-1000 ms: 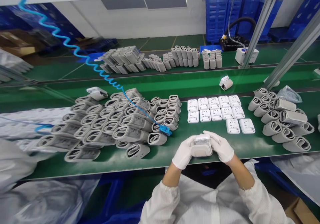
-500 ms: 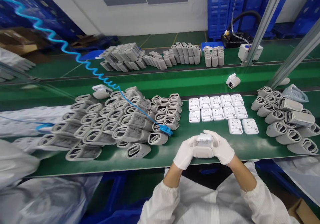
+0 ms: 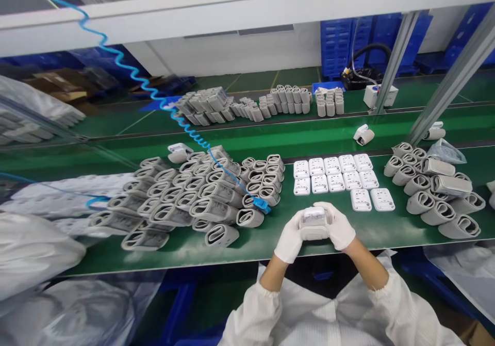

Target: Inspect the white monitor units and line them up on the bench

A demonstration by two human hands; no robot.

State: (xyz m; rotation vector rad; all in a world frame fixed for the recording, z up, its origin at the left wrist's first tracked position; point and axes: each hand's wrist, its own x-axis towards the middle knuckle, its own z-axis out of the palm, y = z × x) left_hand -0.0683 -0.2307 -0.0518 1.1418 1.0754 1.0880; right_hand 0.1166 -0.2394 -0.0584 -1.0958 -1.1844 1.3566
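Both my hands wear white gloves and hold one white device with a grey cuff (image 3: 313, 225) over the front edge of the green table (image 3: 247, 245). Wrapped round its left side is my left hand (image 3: 290, 236); my right hand (image 3: 339, 226) grips the right side. Behind them lie white device units (image 3: 331, 166) in two rows, with two more units (image 3: 372, 200) in front at the right. Rolled grey cuffs (image 3: 212, 196) are massed to the left, and another group of cuffs (image 3: 436, 186) sits to the right.
A blue coiled cord (image 3: 189, 129) hangs across the left, its blue end (image 3: 262, 204) by the cuffs. Metal posts (image 3: 398, 62) rise at the right. More cuffs (image 3: 209, 106) stand on the far belt. White plastic bags (image 3: 34, 248) lie at the lower left.
The camera view has shifted, bringing a white overhead beam into the upper part of the picture. Both hands still hold the device, in nearly the same place over the table edge.
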